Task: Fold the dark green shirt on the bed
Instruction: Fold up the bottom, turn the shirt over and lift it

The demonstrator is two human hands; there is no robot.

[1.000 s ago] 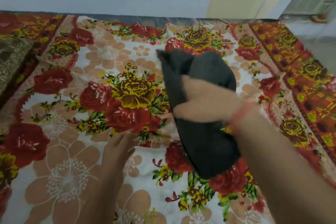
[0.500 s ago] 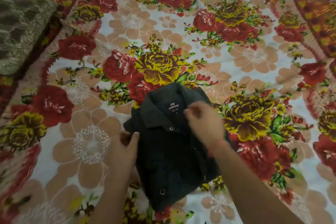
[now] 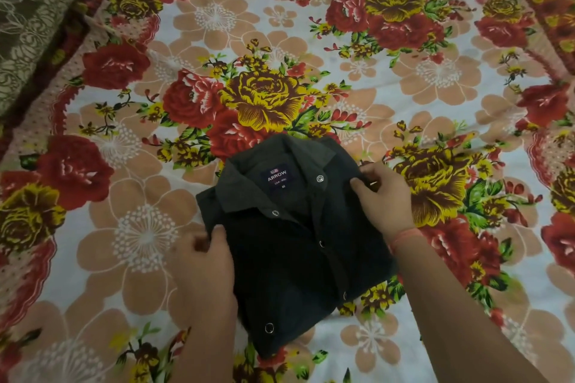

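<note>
Head view: one dark green shirt (image 3: pixel 295 246) lies folded into a compact rectangle, collar up, flat on the floral bedsheet (image 3: pixel 357 96). Five metal snaps (image 3: pixel 320 178) show down its front, and one ARROW label (image 3: pixel 278 176) sits inside the collar. Two hands flank it. The left hand (image 3: pixel 205 261) grips the shirt's left edge, thumb on top, fingers blurred. The right hand (image 3: pixel 384 196), fingers curled, pinches fabric at the shirt's right shoulder. One patterned cushion (image 3: pixel 28 34) lies well up-left of the shirt.

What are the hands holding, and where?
Both hold the folded dark green shirt: the left hand grips its left edge, the right hand its upper right edge.
</note>
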